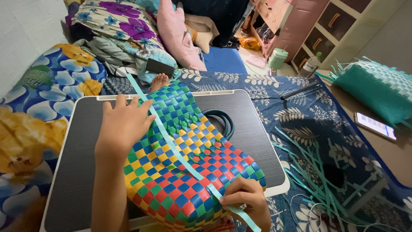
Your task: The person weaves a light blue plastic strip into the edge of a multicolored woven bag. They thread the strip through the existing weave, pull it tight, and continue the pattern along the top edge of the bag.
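A multicoloured woven basket (189,159), chequered in green, blue, yellow and red, was laid across a dark lap table (77,163) with a pale rim. The left hand (124,124) was pressed flat on the basket's left edge, fingers spread and nothing grasped. A pale teal strip (171,146) was run diagonally over the weave, from beyond the basket's far end to its near right corner. There the strip was pinched by the right hand (244,202), closed tightly around it, though which fingers met it could not quite be made out. A dark ring (225,122) was partly hidden behind the basket's right side. To the right of the basket, off the table, loose teal strips (309,167) were scattered on a blue patterned cloth (274,92), with a teal woven piece (377,90) and a phone (375,125) farther right.
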